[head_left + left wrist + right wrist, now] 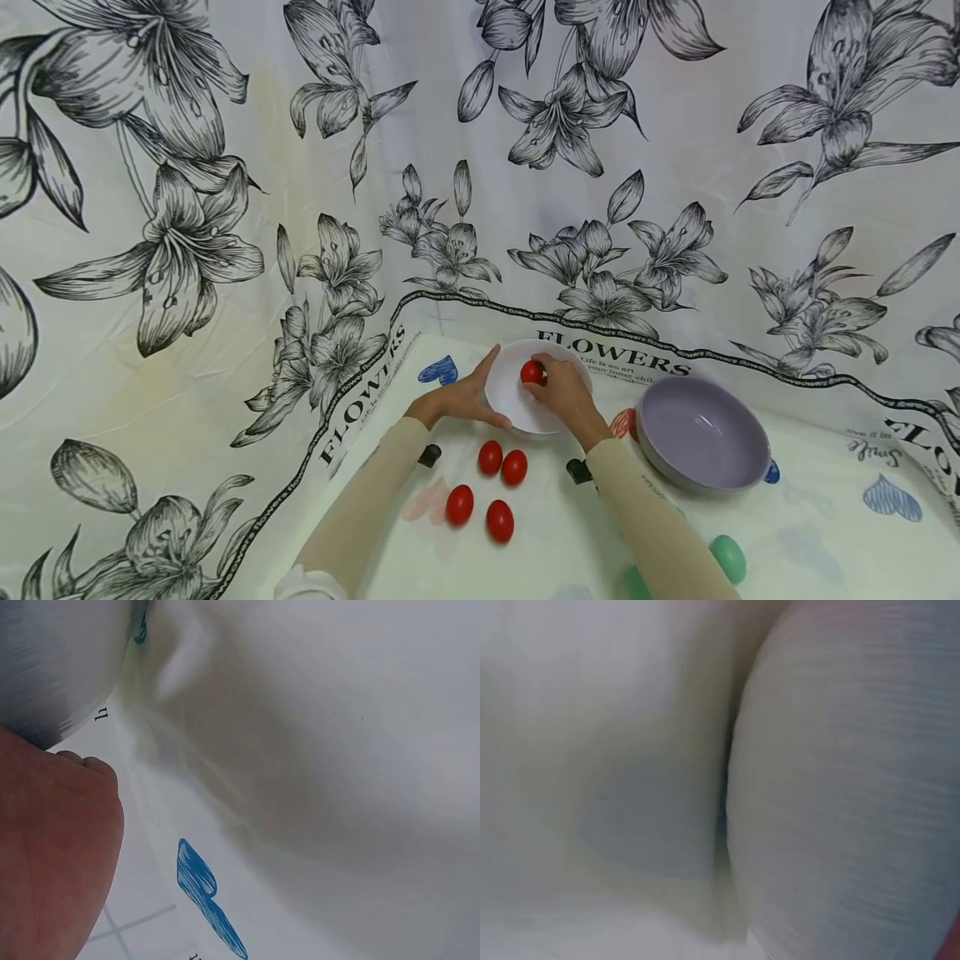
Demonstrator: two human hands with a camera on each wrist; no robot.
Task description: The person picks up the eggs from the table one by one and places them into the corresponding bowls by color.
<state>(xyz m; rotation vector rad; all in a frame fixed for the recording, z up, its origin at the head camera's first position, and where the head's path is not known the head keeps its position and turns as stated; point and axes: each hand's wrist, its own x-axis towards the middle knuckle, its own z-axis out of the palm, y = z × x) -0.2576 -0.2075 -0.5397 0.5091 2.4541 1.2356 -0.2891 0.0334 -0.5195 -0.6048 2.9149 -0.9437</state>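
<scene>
In the head view a white bowl [504, 385] stands at the far side of the table. My left hand [463, 398] holds its left side, thumb along the near rim and fingers along the far part. Over the bowl, my right hand [558, 387] pinches a red egg [532, 372] between thumb and fingers. Several more red eggs [490, 457] lie on the cloth between the forearms. The left wrist view shows part of the left hand [56, 840] against the bowl's outer wall [60, 667]. Mostly the bowl's wall [840, 787] fills the right wrist view.
A purple bowl [701, 433] stands to the right of the white one. Green eggs [727, 558] lie at the lower right, partly hidden by the right sleeve [648, 517]. Behind the table hangs a flower-printed curtain [450, 125].
</scene>
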